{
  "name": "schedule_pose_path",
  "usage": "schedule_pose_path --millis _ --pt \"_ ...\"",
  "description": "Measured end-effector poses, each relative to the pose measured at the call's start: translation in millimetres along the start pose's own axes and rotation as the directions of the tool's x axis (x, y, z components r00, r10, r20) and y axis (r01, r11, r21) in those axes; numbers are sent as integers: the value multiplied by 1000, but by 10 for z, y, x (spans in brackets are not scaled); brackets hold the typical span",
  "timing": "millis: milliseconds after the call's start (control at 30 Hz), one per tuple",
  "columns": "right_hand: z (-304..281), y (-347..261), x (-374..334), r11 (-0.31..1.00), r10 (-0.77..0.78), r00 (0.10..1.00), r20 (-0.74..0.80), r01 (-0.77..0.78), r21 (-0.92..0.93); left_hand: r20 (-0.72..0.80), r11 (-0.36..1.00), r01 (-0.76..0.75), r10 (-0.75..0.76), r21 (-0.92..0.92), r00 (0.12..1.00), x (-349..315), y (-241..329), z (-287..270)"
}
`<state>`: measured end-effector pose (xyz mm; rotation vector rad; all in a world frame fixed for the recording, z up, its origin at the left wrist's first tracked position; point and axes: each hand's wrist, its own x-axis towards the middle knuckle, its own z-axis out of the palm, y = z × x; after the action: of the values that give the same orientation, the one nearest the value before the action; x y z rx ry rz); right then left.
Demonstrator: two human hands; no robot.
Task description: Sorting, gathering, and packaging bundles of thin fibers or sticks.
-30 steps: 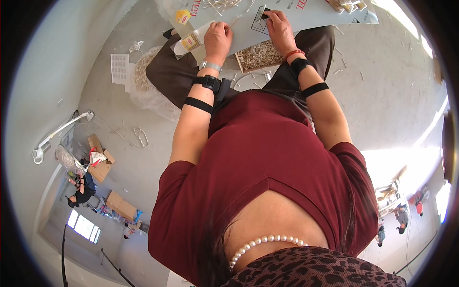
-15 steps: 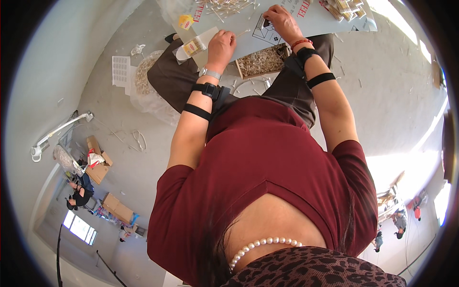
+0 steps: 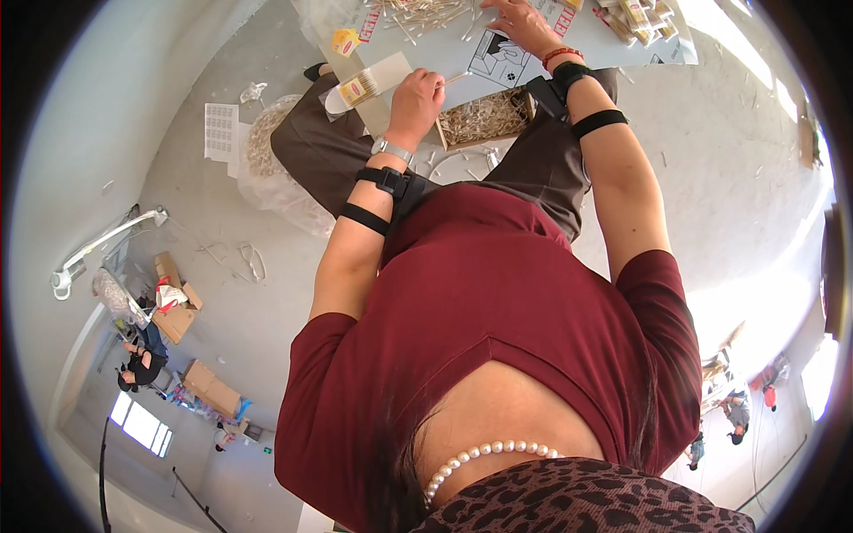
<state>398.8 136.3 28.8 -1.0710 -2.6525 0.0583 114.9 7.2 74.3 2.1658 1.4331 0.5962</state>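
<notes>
My left hand [image 3: 418,99] is closed at the near edge of the work board [image 3: 444,49], fingers curled around a thin cotton swab [image 3: 457,78] that pokes out to the right. Beside that hand, on the left, lies a clear pack of cotton swabs [image 3: 358,89] with a yellow and red label. My right hand [image 3: 526,25] reaches over the far part of the board, thumb and forefinger apart. Close to its fingertips is a loose heap of cotton swabs [image 3: 422,12]. Nothing shows between the right fingers, though their tips are near the picture's upper edge.
Several filled packs [image 3: 638,19] are piled at the board's right. A yellow label packet [image 3: 345,40] lies at left. Below the board, an open box [image 3: 484,122] holds swabs. A plastic bag [image 3: 267,147] and a printed sheet [image 3: 220,131] are on the floor, left. Other people are far behind.
My right hand has moved up and slightly left toward the swab heap, and a dark thing seen at its fingers is no longer visible. My left hand has shifted slightly nearer.
</notes>
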Motion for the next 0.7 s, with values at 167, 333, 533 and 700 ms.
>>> schedule_pose_path --millis 167,333,533,700 --pt "111 16 -11 950 203 979 -12 -194 246 0 1000 -20 20 -7 1000 7 26 -11" --pt "40 -396 67 930 230 972 52 -236 281 -22 1000 -23 23 -9 1000 -33 13 -33" --pt "-89 -1070 10 825 381 923 -44 -319 466 -46 998 -57 57 -6 997 49 71 39" --pt "-12 -1077 28 852 389 918 -72 -329 408 -7 1000 -11 12 16 1000 98 120 49"
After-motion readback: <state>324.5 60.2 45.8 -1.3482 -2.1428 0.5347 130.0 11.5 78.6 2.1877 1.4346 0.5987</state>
